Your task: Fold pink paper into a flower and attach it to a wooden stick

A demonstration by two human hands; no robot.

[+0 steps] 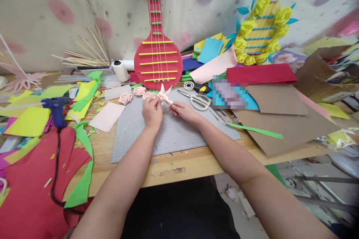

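Above the grey cutting mat [174, 138], both my hands hold one pale pink paper flower [165, 94] with pointed petals. My left hand [152, 111] pinches it from the left side. The fingers of my right hand [183, 111] are closed on its lower right end. Finished-looking pink paper roses [125, 98] lie just left of and behind my left hand, one partly hidden by it. Scissors with pale handles [199, 101] rest to the right of my right hand. A red paper lute [158, 61] with yellow and green bars stands upright behind the hands.
A blue glue gun [57, 112] with a dark cord is at the left among paper scraps. Brown cardboard sheets [288, 130] overlap the table's right side. A yellow-flowered paper instrument [259, 33] leans at the back right. White thread spool [120, 71] stands behind the mat.
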